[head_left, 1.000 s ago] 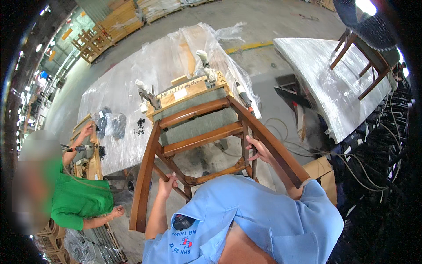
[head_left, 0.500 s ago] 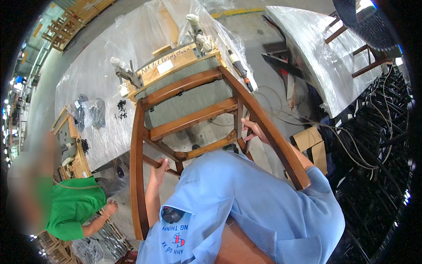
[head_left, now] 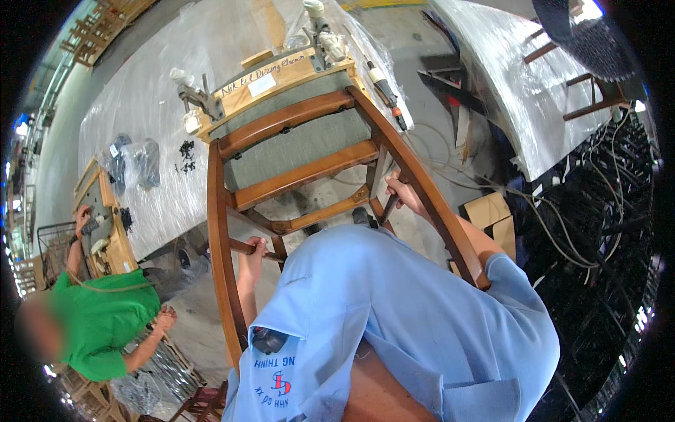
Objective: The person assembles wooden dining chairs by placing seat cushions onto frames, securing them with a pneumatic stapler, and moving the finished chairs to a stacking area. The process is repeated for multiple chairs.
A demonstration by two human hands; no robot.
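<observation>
A brown wooden chair frame (head_left: pixel 306 174) lies in front of me, its top rail against a wooden jig (head_left: pixel 281 74) with a grey padded face. My left hand (head_left: pixel 252 259) is closed round a thin side stretcher of the chair. On the other side, my right hand (head_left: pixel 403 193) grips a chair rail near a leg, partly behind the long right post. Two toggle clamps stand on the jig, a left clamp (head_left: pixel 204 100) and a right clamp (head_left: pixel 322 42), apart from my hands.
Clear plastic film covers the worktable (head_left: pixel 162 218). Small black parts (head_left: pixel 186 156) and a plastic bag (head_left: pixel 144 163) lie on it. A power screwdriver (head_left: pixel 383 91) rests right of the jig. A co-worker in green (head_left: pixel 112 320) is at left. Cardboard (head_left: pixel 490 216) and cables are at right.
The chair and jig sit slightly higher in the picture, with both my hands still on the chair. The co-worker's one arm now shows stretched toward another jig at left.
</observation>
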